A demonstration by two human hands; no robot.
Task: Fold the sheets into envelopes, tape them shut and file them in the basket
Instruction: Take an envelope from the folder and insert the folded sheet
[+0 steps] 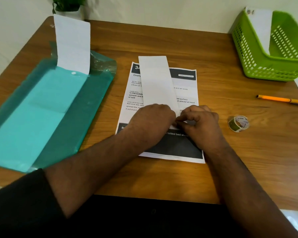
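You have both hands down at the near end of the folded strip [157, 83], which lies lengthwise on top of the printed sheet [186, 93] in the middle of the table [230, 169]. Your left hand [153, 117] lies over the strip's near left corner with the knuckles up; whether its fingers pinch the paper or only press it, I cannot tell. Your right hand [200, 121] has its fingers curled in, pinching the strip's near edge. So this one looks folded long and is getting its end worked (no tape on it that I can see). The tape roll [238, 123] sits untouched just right of your right hand, with the pen [282, 99] further off. One white piece [261, 26] already stands in the green basket [258, 66] at the far right. Another folded strip [72, 45] stands up from the teal folder [41, 109] on the left. I judge you are early on: taping and filing remain for this strip, and the printed sheet lies flat, unfolded.
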